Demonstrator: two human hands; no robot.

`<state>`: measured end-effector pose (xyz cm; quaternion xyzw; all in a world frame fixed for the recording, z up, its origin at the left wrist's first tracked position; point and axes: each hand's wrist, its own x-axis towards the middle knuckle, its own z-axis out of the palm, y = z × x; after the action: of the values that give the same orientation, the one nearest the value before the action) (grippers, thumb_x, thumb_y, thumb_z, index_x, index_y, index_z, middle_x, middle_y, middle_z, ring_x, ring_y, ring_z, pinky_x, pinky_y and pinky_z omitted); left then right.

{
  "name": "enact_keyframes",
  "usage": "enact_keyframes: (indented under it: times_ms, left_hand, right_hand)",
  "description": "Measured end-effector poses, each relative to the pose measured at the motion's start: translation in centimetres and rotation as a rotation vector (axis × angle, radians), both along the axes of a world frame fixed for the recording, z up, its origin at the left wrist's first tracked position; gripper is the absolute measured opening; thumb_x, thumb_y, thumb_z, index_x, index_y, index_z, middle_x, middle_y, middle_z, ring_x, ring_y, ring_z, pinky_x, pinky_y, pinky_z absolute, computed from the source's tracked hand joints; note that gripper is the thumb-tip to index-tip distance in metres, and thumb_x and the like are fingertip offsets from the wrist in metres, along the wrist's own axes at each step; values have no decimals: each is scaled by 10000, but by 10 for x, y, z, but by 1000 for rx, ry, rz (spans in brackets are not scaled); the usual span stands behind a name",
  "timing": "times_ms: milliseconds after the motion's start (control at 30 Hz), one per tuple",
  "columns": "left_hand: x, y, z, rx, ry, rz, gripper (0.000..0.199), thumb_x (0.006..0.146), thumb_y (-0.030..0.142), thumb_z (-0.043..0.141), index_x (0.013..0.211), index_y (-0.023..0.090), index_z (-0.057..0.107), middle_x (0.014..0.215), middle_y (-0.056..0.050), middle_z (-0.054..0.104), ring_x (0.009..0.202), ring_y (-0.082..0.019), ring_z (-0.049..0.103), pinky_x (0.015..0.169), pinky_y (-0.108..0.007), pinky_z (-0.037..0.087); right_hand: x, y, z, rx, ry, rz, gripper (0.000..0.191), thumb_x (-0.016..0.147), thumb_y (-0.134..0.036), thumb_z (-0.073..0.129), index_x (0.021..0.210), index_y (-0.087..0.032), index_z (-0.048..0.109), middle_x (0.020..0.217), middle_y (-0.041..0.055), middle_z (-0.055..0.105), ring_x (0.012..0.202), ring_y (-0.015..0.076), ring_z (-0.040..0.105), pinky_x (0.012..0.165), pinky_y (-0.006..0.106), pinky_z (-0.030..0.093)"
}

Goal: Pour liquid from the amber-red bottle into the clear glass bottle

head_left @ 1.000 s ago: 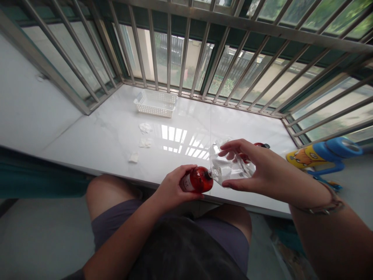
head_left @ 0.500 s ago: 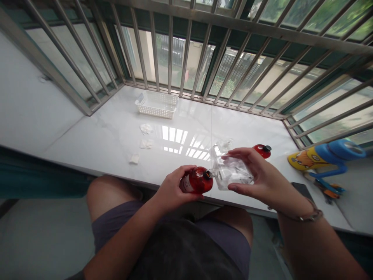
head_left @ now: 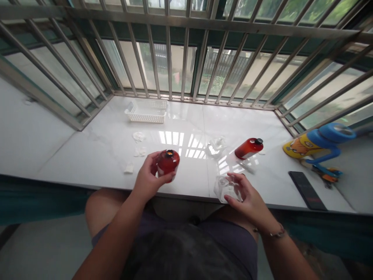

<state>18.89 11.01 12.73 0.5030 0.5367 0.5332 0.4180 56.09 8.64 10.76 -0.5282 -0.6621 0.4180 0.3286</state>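
Note:
My left hand (head_left: 149, 177) is closed around a red-brown bottle (head_left: 169, 163) with a black neck; its mouth looks uncapped. In my right hand (head_left: 246, 198) is a clear faceted glass bottle (head_left: 227, 189), gripped by thumb and fingers near the counter's front edge. The two bottles are apart. Beyond the right hand stands a second red-brown bottle (head_left: 247, 149) with a black cap. Another clear glass piece (head_left: 217, 146) sits on the counter between the bottles, its exact kind unclear.
A white perforated basket (head_left: 146, 116) stands at the back left. Several crumpled white tissues (head_left: 139, 151) lie in front of it. To the right are a blue-and-yellow tumbler (head_left: 317, 142) and a black phone (head_left: 308, 190). Metal window bars (head_left: 186, 62) line the counter's far side.
My hands have moved apart. The red-brown bottle went left and now stands more upright; the clear bottle moved down, away from its mouth, and was turned upright.

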Motion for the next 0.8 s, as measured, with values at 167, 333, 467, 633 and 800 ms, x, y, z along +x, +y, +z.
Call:
enact_keyframes:
  times_ms: [167,333,467,633,800]
  left_hand:
    - [-14,37,-4,59,73,43,785,697,372,978,1359,263,571,1344,-96,740,1181,-294,758,1049,-483,612]
    - [2,76,-17,46,93,18,767,704,363,984,1350,272,582,1347,-101,730,1222,-309,733,1094,-512,575]
    - [30,103,-29,-11,128,-15,763,699,374,996,1350,271,611,1345,-108,733,1229,-319,720,1096,-513,562]
    - [61,128,-46,-13,131,33,789,697,377,1000,1359,276,583,1362,-105,719,1230,-302,714,1098,-493,554]
    - [80,138,-61,-7,150,46,803,692,372,1004,1353,262,561,1347,-116,720,1203,-301,721,1098,-502,549]
  right_hand:
    - [23,-14,-39,11,-162,-183,697,867,-573,805,1435,-284,522,1387,133,654,1163,319,689,1038,522,594]
    - [28,-13,-60,-4,-184,-302,767,801,-644,845,1413,-296,543,1370,128,652,1075,307,700,957,507,628]
    - [20,-5,-71,-17,-58,-335,800,782,-622,890,1421,-291,541,1448,149,628,1162,335,714,999,539,634]
    - [5,7,-82,113,65,-428,776,802,-586,898,1434,-262,583,1454,149,631,1237,328,691,1135,577,573]
    - [-1,18,-95,210,71,-461,775,816,-572,888,1451,-241,592,1488,156,597,1300,335,663,1170,570,554]
